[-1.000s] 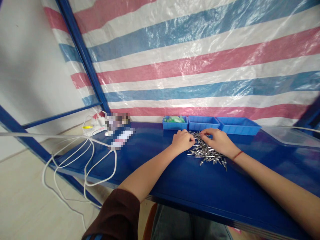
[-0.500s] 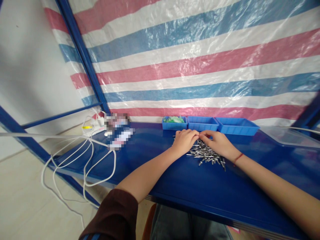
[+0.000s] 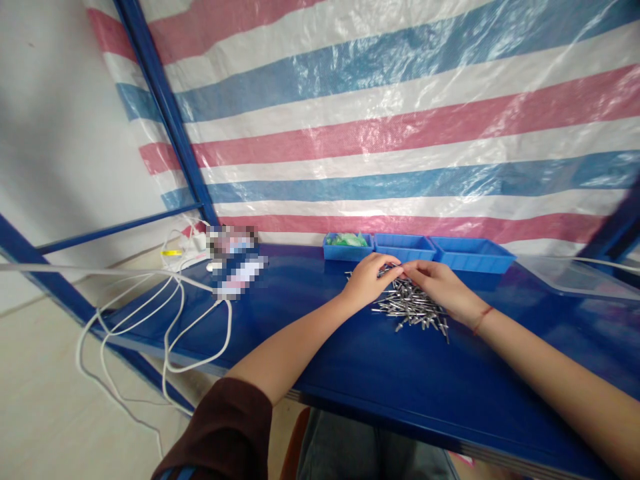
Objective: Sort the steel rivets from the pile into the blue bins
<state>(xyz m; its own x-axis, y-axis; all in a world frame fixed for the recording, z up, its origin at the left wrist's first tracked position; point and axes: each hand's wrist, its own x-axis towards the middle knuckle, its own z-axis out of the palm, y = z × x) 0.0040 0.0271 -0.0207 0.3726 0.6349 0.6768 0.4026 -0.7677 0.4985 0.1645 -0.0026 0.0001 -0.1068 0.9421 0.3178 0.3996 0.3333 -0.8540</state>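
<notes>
left hand (image 3: 369, 279) and right hand (image 3: 446, 288) basically fingertip to fingertip by metal pins (image 3: 411, 307); fingers half-curled; can't tell if gripping anything tbh

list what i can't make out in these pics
All in the head view:
- What, if anything, the left hand and right hand hold: too small, and the fingers cover it.
- The far part of the metal pin pile: partly behind the hands.
- The things at the table's left: pixelated.
- What the green stuff is: too small.
- The clear plastic piece's right end: cut off by the picture edge.
</notes>
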